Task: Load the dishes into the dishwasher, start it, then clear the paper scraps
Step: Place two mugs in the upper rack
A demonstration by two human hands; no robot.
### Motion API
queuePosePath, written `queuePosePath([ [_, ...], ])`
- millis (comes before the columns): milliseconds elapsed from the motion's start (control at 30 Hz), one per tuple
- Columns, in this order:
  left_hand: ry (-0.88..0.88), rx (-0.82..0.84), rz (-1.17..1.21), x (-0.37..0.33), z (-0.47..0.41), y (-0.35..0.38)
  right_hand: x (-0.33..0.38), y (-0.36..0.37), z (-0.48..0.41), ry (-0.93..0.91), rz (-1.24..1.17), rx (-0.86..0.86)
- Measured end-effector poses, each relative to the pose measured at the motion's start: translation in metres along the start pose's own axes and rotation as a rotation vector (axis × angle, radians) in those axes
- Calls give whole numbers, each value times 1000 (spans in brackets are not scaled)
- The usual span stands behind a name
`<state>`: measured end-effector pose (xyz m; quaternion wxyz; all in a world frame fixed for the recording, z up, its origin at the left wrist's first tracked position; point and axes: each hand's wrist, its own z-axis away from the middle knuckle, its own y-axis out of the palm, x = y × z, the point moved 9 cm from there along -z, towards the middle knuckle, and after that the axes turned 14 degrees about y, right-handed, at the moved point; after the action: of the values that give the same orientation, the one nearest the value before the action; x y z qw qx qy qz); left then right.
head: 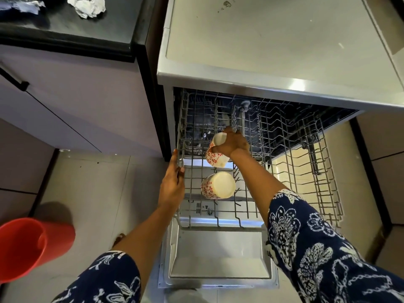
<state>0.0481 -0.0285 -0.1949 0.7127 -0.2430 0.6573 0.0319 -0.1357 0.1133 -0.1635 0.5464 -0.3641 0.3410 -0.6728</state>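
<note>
The dishwasher [273, 68] stands open with its upper wire rack [306, 162] pulled out over the lowered door [218, 259]. My right hand [231, 143] grips a white mug with red flowers [213, 154], tilted on its side over the rack's left part. A second matching mug [217, 185] lies in the rack just nearer to me. My left hand [172, 182] rests with straight fingers against the rack's left edge. Crumpled paper scraps [87, 6] lie on the black counter [65, 36] at the top left.
A red plastic bucket [28, 248] sits on the tiled floor at the lower left. Pale cabinet fronts [76, 101] with a black handle stand left of the dishwasher. More crumpled paper [21, 6] lies at the counter's far left.
</note>
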Motion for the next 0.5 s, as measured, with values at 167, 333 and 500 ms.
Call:
queuePosePath([
  [167,-27,9,-9,1,1,0,6,-21,0,-62,37,-87],
  [333,-48,6,-3,-1,1,0,10,-15,3,-94,77,-59],
  [500,-51,7,3,0,0,0,11,-9,3,-102,83,-43],
])
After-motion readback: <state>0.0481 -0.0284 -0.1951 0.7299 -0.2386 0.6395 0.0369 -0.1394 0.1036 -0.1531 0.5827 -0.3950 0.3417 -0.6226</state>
